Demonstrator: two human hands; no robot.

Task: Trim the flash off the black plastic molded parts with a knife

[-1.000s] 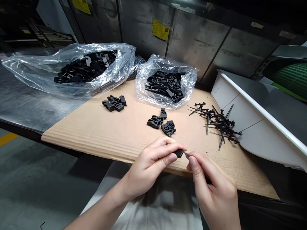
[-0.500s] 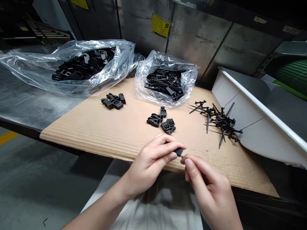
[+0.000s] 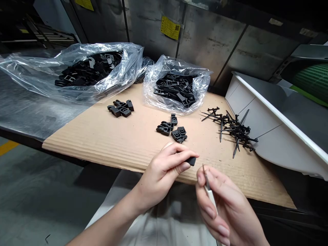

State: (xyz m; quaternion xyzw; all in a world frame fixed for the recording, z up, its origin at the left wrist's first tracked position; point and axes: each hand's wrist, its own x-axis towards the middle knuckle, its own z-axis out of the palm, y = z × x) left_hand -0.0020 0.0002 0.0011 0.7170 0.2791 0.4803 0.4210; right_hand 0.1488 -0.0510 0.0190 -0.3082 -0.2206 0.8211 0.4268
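My left hand (image 3: 166,167) pinches a small black plastic part (image 3: 191,161) between thumb and fingers, just above the near edge of the cardboard sheet (image 3: 123,143). My right hand (image 3: 222,208) is closed on a thin white-handled blade tool (image 3: 208,188), its metal tip pointing up, a short way below and right of the part and apart from it. Beyond my hands lie two small clusters of black plastic parts (image 3: 172,130).
Two open clear bags of black parts stand at the back, a large one (image 3: 84,70) on the left and a smaller one (image 3: 176,89) in the middle. A pile of black sprue sticks (image 3: 233,131) lies at right, beside a white bin (image 3: 276,126). Another parts cluster (image 3: 121,108) lies left.
My right hand has pulled the blade tool back from the part, down and toward me, and turned so the white handle shows. My left hand keeps the part in nearly the same place.
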